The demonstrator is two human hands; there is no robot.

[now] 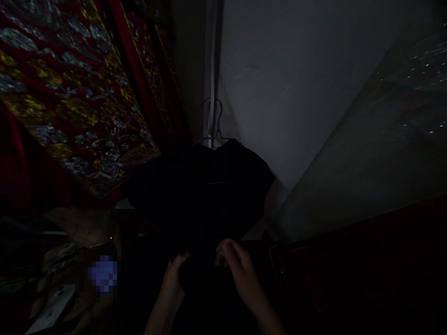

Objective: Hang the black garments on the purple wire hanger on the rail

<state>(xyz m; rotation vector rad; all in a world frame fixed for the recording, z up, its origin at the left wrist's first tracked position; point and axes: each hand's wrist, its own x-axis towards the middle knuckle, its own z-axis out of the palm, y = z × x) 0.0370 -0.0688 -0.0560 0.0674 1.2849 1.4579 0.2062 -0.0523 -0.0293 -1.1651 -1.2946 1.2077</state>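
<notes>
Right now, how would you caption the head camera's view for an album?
Two bare hands at a dark garment on a purple hanger, beside red embroidered fabric.

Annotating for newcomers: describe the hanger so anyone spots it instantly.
Start at the grey wall, to the right of the red cloth with gold and silver decoration. Between them a narrow pale strip runs down to the black garment. The hanger shows there above the garment's neckline: thin and purplish, its curved hook unlike the straight strip beside it.
</notes>
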